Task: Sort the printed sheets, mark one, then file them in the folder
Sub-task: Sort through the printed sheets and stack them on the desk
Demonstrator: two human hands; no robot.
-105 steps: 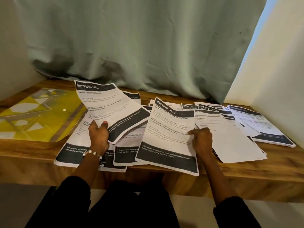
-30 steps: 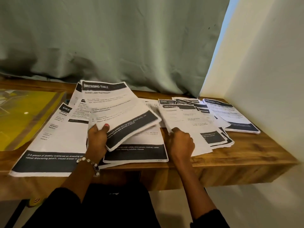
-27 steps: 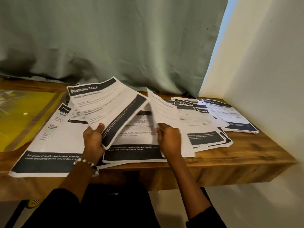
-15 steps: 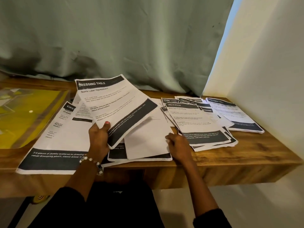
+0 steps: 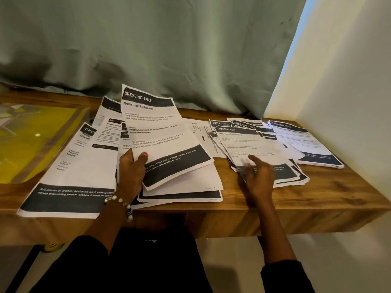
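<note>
Head view: left hand (image 5: 131, 172) grips sheet (image 5: 160, 134), right hand (image 5: 257, 176) blurred

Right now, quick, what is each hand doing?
Left hand: grips the Bottle Label Replacement sheet.
Right hand: open over the Multi-Room sheet; contact unclear.

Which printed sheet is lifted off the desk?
The "Bottle Label Replacement" sheet, gripped by the left hand; the others lie flat.

Hands: two, a left hand (image 5: 132, 172) and a right hand (image 5: 257, 178)
Yellow translucent plastic folder (image 5: 31, 144): one
White beaded bracelet (image 5: 121, 203): one
Black-banded white printed sheets (image 5: 69, 166): many, overlapping; exact number cannot be told
</note>
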